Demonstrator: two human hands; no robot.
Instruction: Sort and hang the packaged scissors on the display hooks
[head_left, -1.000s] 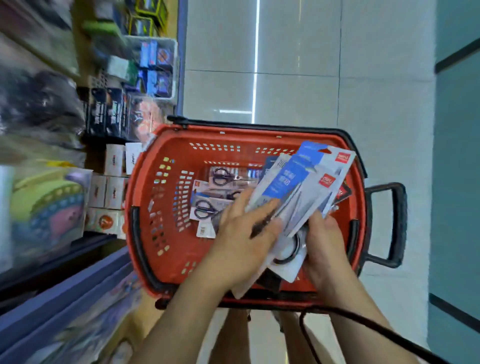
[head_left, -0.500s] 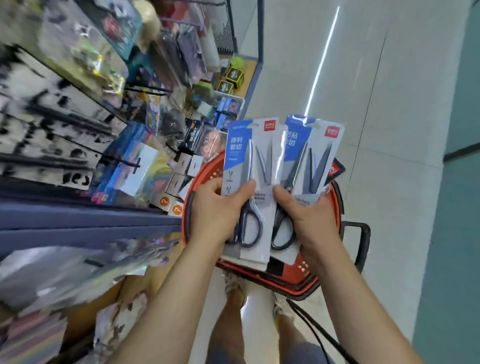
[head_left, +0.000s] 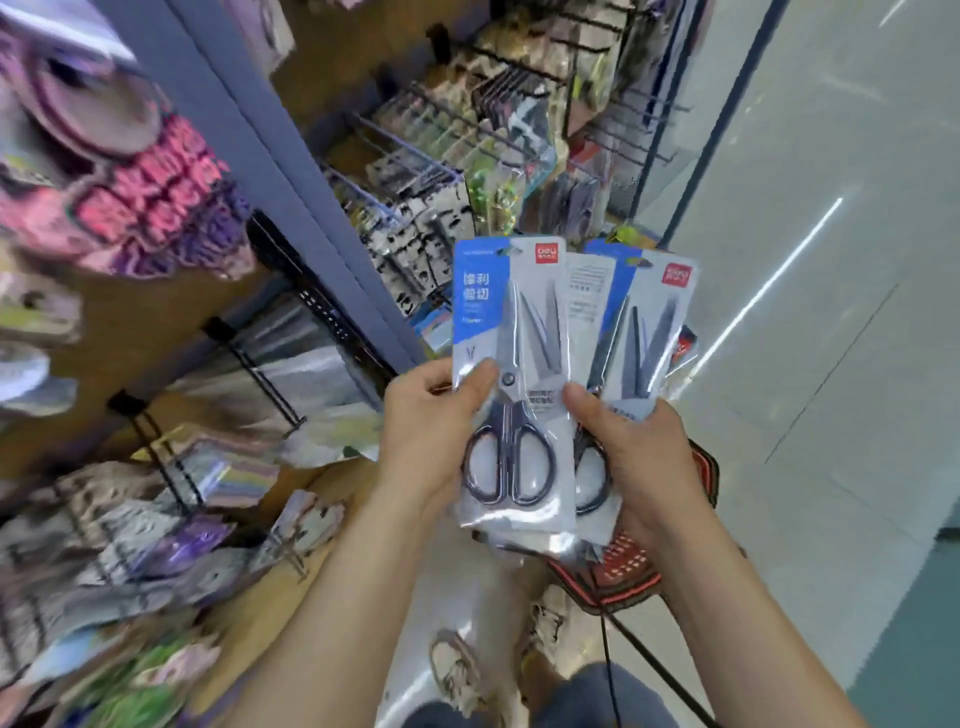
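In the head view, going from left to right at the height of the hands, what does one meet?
Blurred hanging goods, left hand, front scissors pack, right hand gripping the rear scissors pack, red basket, pale floor.

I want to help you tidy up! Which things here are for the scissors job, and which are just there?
For the job: front scissors pack, gripped by the left hand; rear scissors packs, gripped by the right hand; display hooks.
Just there: pink goods; red basket; black cable.

Your front blue-and-white scissors card (head_left: 514, 338) and the second blue-and-white card (head_left: 649, 332) beside it each carry a red logo square (head_left: 549, 253).
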